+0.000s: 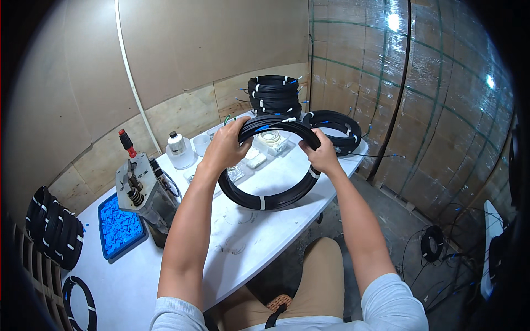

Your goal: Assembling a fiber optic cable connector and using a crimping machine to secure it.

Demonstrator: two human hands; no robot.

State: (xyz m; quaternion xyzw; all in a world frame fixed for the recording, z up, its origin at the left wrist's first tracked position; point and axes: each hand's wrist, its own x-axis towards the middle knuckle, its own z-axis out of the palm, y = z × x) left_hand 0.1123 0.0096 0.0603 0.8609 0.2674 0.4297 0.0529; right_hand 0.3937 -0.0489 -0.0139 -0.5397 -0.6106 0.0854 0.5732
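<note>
Between my two hands, a coil of black cable (243, 198) is held up over the white table (221, 265). White bands wrap it in places, and blue and white connector ends show at its top. My left hand (225, 144) is closed round the coil's upper left side. On the upper right side, my right hand (320, 151) grips it with the fingers wrapped round. Behind the coil stand clear trays, one with a roll of cream cord (270, 137) and one with small white packets (255, 159).
A stack of black coils (273, 95) and another coil (348, 124) sit at the far end. Left are a metal press (141, 179), a tray of blue pieces (118, 226), a bottle (176, 143) and more coils (54, 229). Wrapped cartons (353, 71) rise on the right.
</note>
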